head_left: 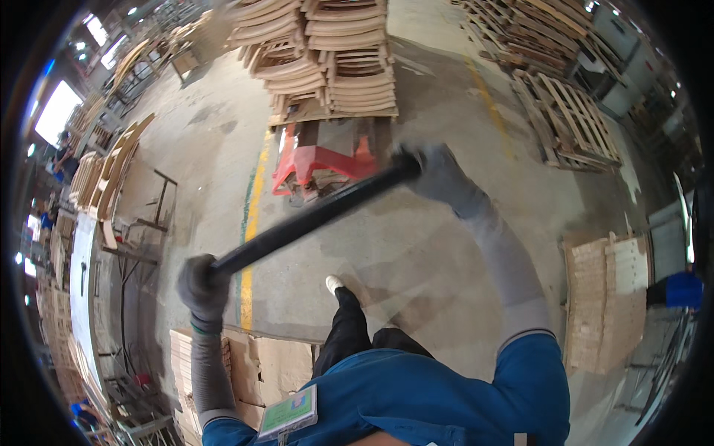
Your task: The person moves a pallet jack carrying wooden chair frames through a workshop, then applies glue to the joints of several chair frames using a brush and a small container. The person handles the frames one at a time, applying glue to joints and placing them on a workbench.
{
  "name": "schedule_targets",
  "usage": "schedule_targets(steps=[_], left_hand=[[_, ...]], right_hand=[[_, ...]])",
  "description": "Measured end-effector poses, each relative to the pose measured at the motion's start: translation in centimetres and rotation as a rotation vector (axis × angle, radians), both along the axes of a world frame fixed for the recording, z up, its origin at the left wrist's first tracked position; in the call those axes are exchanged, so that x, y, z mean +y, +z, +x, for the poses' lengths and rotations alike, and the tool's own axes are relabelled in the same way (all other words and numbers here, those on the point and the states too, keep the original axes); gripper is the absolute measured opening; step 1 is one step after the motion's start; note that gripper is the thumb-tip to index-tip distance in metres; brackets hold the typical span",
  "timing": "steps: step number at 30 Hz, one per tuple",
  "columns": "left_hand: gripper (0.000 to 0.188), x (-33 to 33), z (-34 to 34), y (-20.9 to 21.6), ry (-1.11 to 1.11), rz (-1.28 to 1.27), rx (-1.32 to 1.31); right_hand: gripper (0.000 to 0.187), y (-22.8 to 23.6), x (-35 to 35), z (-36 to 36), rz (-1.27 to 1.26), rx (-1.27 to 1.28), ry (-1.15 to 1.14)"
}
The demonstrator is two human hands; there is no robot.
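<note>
A long black bar [320,215] runs slantwise in front of my body, its right end higher in the picture. My left hand [202,291], in a dark grey glove, is closed round its lower left end. At its upper right end my right hand [435,169], also gloved and blurred by motion, grips it. Just beyond the bar stands a red pallet jack [323,160], under a wooden pallet [335,117]. Curved wooden frames [349,67] are stacked high on that pallet. Whether the bar joins the jack cannot be made out.
A yellow floor line [256,197] passes on the left. Workbenches [83,279] and curved wooden parts [111,175] line the left side. Slatted pallets [569,123] lie at the right; stacked wooden pieces [606,301] stand nearer. Cardboard [279,364] lies beside my legs.
</note>
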State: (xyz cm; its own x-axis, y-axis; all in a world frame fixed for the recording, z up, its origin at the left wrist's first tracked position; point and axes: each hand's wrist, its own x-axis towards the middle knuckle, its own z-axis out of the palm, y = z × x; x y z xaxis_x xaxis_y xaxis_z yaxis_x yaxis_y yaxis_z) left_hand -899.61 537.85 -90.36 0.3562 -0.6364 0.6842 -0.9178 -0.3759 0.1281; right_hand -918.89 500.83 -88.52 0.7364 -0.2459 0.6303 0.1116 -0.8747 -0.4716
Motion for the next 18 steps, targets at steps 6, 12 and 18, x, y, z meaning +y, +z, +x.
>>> schedule_targets(steps=[6,12,18], left_hand=[[0.011,-4.4,5.4,-0.4,0.074,-0.895,0.649],[0.013,-7.7,6.5,0.2,0.197,-0.971,0.780],[0.039,-6.4,0.4,-0.3,0.289,-0.998,1.016]], right_hand=[[0.017,-0.4,-2.7,8.6,0.908,-0.312,-0.034],[0.018,-1.7,-4.0,12.4,0.857,-0.298,-0.304],[0.021,-3.4,-3.6,9.0,0.809,-0.358,-0.395]])
